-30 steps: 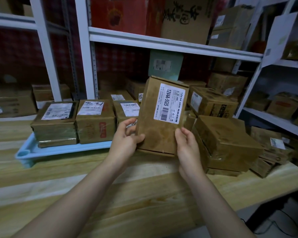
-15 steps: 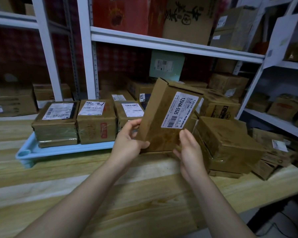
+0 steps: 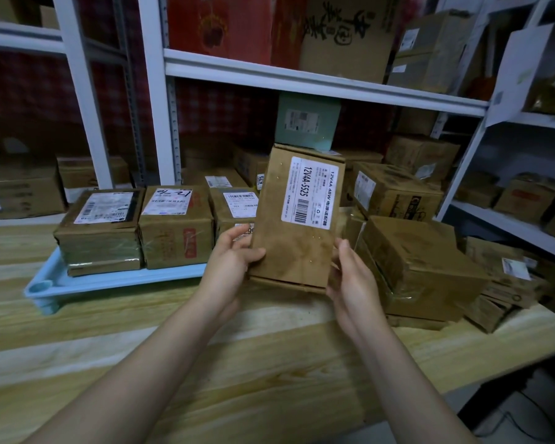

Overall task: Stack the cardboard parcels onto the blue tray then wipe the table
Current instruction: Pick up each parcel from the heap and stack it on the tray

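Observation:
I hold a flat cardboard parcel [image 3: 297,232] with a white barcode label upright above the wooden table [image 3: 269,363]. My left hand [image 3: 234,261] grips its lower left edge, thumb on the front. My right hand [image 3: 353,280] cups its lower right corner. The blue tray [image 3: 116,278] lies at the left of the table. On it stand three labelled parcels in a row: a left one [image 3: 100,232], a middle one [image 3: 175,225] and a right one [image 3: 234,209] partly hidden behind the held parcel.
A pile of loose cardboard parcels [image 3: 420,267] lies on the table to the right, reaching its right edge. White metal shelving [image 3: 302,75] stacked with boxes stands behind the table. More shelves [image 3: 507,216] with boxes run along the right.
The held parcel tipped to the right half a second ago and now stands nearly upright again. My right hand has shifted to its lower right corner.

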A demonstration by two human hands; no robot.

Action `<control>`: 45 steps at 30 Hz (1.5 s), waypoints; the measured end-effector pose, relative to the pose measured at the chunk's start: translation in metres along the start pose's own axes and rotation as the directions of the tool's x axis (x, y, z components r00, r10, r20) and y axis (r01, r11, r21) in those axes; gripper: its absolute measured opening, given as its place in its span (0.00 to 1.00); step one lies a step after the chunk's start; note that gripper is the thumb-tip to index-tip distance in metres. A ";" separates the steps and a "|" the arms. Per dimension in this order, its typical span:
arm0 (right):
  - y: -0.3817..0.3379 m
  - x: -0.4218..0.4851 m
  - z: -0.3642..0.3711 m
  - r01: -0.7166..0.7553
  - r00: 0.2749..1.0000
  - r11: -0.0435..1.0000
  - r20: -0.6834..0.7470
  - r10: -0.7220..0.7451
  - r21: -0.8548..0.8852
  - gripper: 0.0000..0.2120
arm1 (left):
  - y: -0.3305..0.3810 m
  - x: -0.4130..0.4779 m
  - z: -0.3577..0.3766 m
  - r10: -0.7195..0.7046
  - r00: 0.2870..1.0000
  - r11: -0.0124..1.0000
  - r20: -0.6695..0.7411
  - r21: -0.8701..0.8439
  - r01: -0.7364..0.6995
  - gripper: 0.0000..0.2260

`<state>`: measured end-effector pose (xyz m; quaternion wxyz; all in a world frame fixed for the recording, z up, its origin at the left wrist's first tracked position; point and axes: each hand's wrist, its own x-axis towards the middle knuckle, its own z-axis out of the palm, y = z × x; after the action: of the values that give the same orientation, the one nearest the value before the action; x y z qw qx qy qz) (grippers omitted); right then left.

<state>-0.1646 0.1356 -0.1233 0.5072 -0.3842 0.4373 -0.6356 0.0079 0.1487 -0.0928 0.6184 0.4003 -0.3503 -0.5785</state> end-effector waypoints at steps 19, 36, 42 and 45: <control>-0.005 -0.012 -0.006 -0.455 0.811 0.851 0.516 0.275 0.262 0.36 | -0.020 0.011 0.002 0.044 0.995 0.971 0.086 0.230 -0.063 0.11; 0.012 0.002 -0.012 -0.184 0.967 0.955 0.215 0.134 0.234 0.26 | -0.006 -0.004 0.021 0.189 0.975 0.897 0.115 0.384 -0.219 0.17; 0.012 0.004 -0.012 -0.028 0.999 0.981 0.048 0.019 0.192 0.10 | -0.008 -0.008 0.016 0.179 0.968 0.853 0.179 0.463 -0.243 0.17; 0.012 0.004 -0.011 -0.003 1.000 0.984 0.017 0.000 0.176 0.07 | -0.013 -0.007 0.011 0.202 0.969 0.833 0.145 0.494 -0.247 0.23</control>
<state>-0.1718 0.1320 -0.1375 0.5432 -0.3429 0.3754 -0.6681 -0.0082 0.1549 -0.1000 0.5385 0.4797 -0.5615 -0.4057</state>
